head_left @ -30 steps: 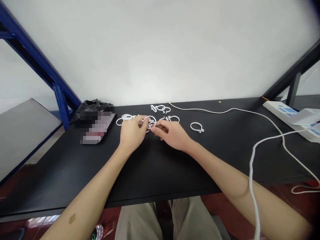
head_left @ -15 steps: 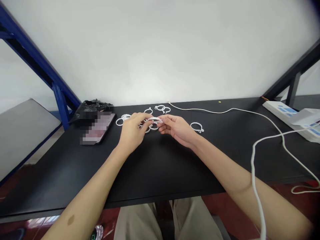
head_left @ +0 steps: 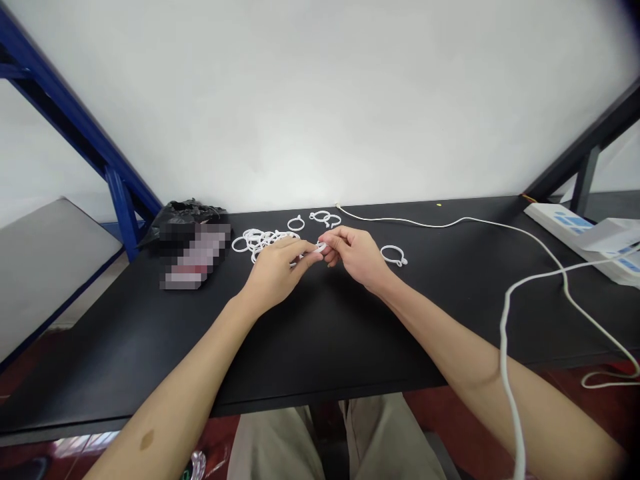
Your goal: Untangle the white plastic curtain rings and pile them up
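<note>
Between my two hands is a white plastic curtain ring, mostly covered by fingers. My left hand pinches its left side with thumb and fingers. On its right side, the fingertips of my right hand are closed. A pile of similar white rings lies just behind and left of my left hand, partly hidden by it. One loose ring rests behind the hands, with a linked-looking pair beside it. Another ring lies to the right of my right hand.
A black table bears everything. At its left are a crumpled black bag and a blurred-out phone-like object. A white cable runs across the right side and over my right forearm. White boxes stand far right.
Both hands have shifted slightly right, and the held ring has turned and is more covered by fingers. More of the ring pile shows behind my left hand.
</note>
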{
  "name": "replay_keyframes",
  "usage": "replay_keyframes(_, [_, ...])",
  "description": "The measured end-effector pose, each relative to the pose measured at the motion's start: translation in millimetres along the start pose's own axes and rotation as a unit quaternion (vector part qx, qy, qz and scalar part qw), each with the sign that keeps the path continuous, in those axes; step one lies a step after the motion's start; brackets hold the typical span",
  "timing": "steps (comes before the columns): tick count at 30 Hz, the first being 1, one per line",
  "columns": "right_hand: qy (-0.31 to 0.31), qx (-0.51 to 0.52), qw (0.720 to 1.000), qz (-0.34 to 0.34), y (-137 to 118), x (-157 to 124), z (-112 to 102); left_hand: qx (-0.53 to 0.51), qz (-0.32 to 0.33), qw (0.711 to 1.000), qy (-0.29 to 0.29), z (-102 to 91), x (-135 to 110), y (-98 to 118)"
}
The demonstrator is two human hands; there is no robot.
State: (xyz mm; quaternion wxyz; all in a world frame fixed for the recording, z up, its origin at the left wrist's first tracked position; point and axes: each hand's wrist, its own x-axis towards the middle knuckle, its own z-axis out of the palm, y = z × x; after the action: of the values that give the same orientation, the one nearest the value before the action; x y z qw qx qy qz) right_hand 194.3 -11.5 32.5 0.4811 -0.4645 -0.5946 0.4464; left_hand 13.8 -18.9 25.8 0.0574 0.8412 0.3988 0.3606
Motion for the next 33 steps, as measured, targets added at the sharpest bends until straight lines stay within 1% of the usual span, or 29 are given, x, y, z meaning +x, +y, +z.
replay_keyframes(6, [0.014,-0.045,0.999,-0.025,1.8,-0.9,-0.2,0.001,0.005,1.0,-0.007,1.3,0.5,1.2])
replay_keyframes(8, [0.023,-0.081,0.995,-0.05,2.9,-1.3,-1.2,0.024,0.007,1.0,0.003,1.9,0.6,-0.6])
replay_keyframes(9, [0.033,-0.117,0.99,-0.069,3.9,-1.4,-2.0,0.044,0.008,0.999,0.011,2.1,0.7,-2.2])
replay_keyframes(10, [0.044,-0.167,0.981,-0.09,5.2,-1.3,-2.9,0.069,0.008,0.997,0.02,2.1,0.8,-4.0])
replay_keyframes(12, [0.052,-0.291,0.949,-0.11,8.5,-1.2,-5.1,0.127,-0.003,0.991,0.029,1.9,0.8,-8.2])
replay_keyframes(14, [0.028,-0.404,0.909,-0.095,11.9,-1.4,-7.0,0.177,-0.024,0.984,0.027,1.2,0.5,-11.5])
replay_keyframes(16, [-0.01,-0.468,0.881,-0.07,14.0,-2.2,-8.2,0.199,-0.043,0.979,0.027,0.8,0.2,-12.9])
replay_keyframes(18, [-0.03,-0.491,0.868,-0.063,14.0,-3.7,-8.6,0.193,-0.048,0.98,0.027,1.1,0.2,-12.4])
replay_keyframes(21, [-0.014,-0.479,0.874,-0.082,9.9,-6.4,-7.2,0.162,-0.039,0.986,0.02,3.0,0.6,-9.9])
replay_keyframes(24, [-0.002,-0.428,0.893,-0.136,4.1,-9.3,-4.2,0.123,-0.045,0.991,0.018,4.4,2.0,-7.2])
replay_keyframes(26, [-0.001,-0.394,0.903,-0.173,1.2,-11.1,-2.3,0.086,-0.07,0.994,0.023,3.3,3.6,-4.3])
replay_keyframes(28, [0.002,-0.373,0.907,-0.195,-0.2,-13.0,-0.7,0.04,-0.111,0.993,0.032,0.0,5.5,-0.1])
replay_keyframes(31, [-0.007,-0.354,0.908,-0.224,-0.6,-15.7,1.3,-0.021,-0.176,0.983,0.044,-6.4,8.1,6.6])
replay_keyframes(33, [-0.01,-0.328,0.916,-0.229,-0.7,-17.1,2.6,-0.031,-0.198,0.978,0.05,-9.3,9.0,9.0])
